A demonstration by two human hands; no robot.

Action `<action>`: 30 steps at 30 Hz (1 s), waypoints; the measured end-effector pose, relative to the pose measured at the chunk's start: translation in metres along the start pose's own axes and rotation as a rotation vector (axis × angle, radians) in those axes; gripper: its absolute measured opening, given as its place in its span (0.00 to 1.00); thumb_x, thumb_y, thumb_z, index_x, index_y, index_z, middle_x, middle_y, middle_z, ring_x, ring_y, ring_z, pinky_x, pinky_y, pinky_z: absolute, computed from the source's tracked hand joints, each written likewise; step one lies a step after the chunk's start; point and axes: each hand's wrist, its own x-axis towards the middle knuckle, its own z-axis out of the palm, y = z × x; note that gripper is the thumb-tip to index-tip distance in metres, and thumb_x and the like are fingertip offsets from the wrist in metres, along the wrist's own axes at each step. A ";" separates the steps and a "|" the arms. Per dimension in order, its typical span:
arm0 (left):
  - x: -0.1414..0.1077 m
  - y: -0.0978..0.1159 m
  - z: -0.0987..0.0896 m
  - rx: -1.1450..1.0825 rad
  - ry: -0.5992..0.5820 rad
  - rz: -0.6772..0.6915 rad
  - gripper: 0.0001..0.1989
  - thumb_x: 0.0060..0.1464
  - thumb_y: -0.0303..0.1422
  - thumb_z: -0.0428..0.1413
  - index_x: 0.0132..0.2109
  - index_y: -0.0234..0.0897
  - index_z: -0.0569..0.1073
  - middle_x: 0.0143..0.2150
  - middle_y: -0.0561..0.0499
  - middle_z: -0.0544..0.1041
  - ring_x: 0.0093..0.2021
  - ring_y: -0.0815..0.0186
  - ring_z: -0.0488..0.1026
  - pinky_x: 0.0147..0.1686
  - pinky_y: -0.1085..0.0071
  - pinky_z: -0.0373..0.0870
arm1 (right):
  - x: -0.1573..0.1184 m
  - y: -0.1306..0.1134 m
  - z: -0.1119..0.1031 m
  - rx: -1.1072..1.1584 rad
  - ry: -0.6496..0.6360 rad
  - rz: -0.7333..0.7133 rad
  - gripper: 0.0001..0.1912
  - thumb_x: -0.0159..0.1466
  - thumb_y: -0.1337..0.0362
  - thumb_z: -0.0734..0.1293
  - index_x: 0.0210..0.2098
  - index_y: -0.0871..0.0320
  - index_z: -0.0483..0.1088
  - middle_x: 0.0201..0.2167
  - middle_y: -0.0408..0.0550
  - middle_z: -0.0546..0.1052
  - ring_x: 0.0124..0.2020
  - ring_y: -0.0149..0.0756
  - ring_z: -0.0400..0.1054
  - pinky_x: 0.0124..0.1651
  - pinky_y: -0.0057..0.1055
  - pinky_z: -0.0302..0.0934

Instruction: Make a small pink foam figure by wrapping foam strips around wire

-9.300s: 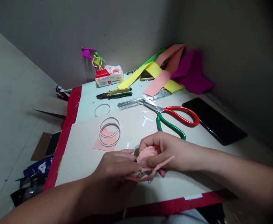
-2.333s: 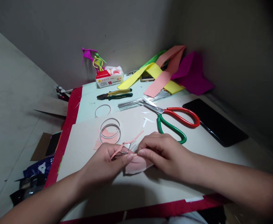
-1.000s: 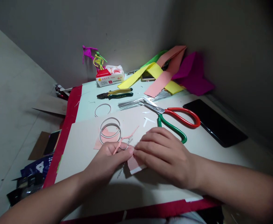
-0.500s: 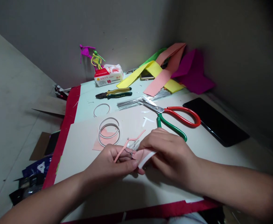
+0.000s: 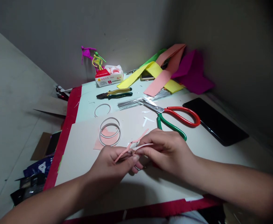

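Note:
My left hand [image 5: 111, 165] is closed on a small wire figure [image 5: 139, 137] whose limbs are wrapped in pink. Its pink arms stick out above my fingers, and much of the bare twisted wire body is hidden by them. My right hand [image 5: 171, 147] pinches a pink strip with a white side [image 5: 146, 145], seen nearly edge-on, with its end at the figure. Both sets of fingertips meet over the table. Just beyond my right hand lie scissors [image 5: 159, 109] with one red and one green handle.
Tape rings [image 5: 120, 135] rest on a pink piece [image 5: 97, 145]. Pliers [image 5: 114, 92], thin wires [image 5: 129, 103], white scraps [image 5: 145, 119] and a black phone [image 5: 222, 123] lie around. Coloured strips [image 5: 158, 84] and a tissue pack [image 5: 109, 78] with small figures [image 5: 96, 60] stand at the back.
My right hand has turned and shifted slightly, so the pink strip, earlier showing its broad face, now appears edge-on against the figure. My left hand keeps its hold.

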 end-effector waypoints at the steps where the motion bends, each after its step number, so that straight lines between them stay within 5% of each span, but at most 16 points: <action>1: -0.001 0.000 0.000 0.044 0.020 0.020 0.13 0.54 0.37 0.56 0.30 0.32 0.80 0.27 0.46 0.81 0.28 0.63 0.77 0.32 0.70 0.73 | 0.001 0.000 0.001 0.062 -0.016 0.083 0.04 0.60 0.69 0.69 0.28 0.60 0.74 0.25 0.44 0.78 0.27 0.29 0.70 0.31 0.24 0.62; 9: -0.007 0.002 0.000 0.364 0.189 0.228 0.14 0.55 0.35 0.56 0.25 0.34 0.79 0.21 0.51 0.76 0.21 0.68 0.70 0.21 0.74 0.63 | 0.007 -0.007 -0.001 0.479 -0.168 0.533 0.07 0.54 0.63 0.73 0.29 0.60 0.76 0.30 0.46 0.80 0.33 0.33 0.73 0.34 0.26 0.65; 14: -0.007 -0.002 -0.003 0.498 0.321 0.456 0.05 0.50 0.30 0.61 0.32 0.43 0.82 0.25 0.55 0.82 0.24 0.66 0.75 0.43 0.66 0.71 | 0.010 -0.006 -0.002 0.541 -0.187 0.678 0.04 0.50 0.71 0.71 0.27 0.62 0.74 0.19 0.41 0.74 0.21 0.27 0.67 0.24 0.23 0.57; 21: -0.006 -0.005 -0.008 0.652 0.317 0.632 0.10 0.51 0.27 0.56 0.32 0.44 0.81 0.29 0.54 0.83 0.34 0.62 0.79 0.62 0.56 0.55 | 0.013 -0.002 -0.007 0.702 -0.323 0.728 0.04 0.49 0.73 0.70 0.26 0.63 0.72 0.15 0.37 0.71 0.14 0.19 0.57 0.19 0.19 0.51; 25: -0.006 -0.002 -0.007 0.770 0.339 0.664 0.08 0.55 0.30 0.56 0.32 0.45 0.80 0.28 0.52 0.81 0.35 0.61 0.78 0.63 0.54 0.50 | 0.014 -0.001 -0.009 0.685 -0.358 0.717 0.04 0.52 0.71 0.71 0.27 0.62 0.71 0.17 0.38 0.73 0.14 0.19 0.59 0.18 0.18 0.51; 30: -0.005 -0.007 -0.007 0.849 0.451 0.739 0.13 0.52 0.30 0.59 0.46 0.47 0.78 0.28 0.53 0.81 0.34 0.61 0.74 0.61 0.52 0.53 | 0.011 0.002 -0.011 0.669 -0.391 0.682 0.06 0.53 0.68 0.72 0.28 0.61 0.71 0.21 0.40 0.75 0.18 0.22 0.63 0.19 0.17 0.53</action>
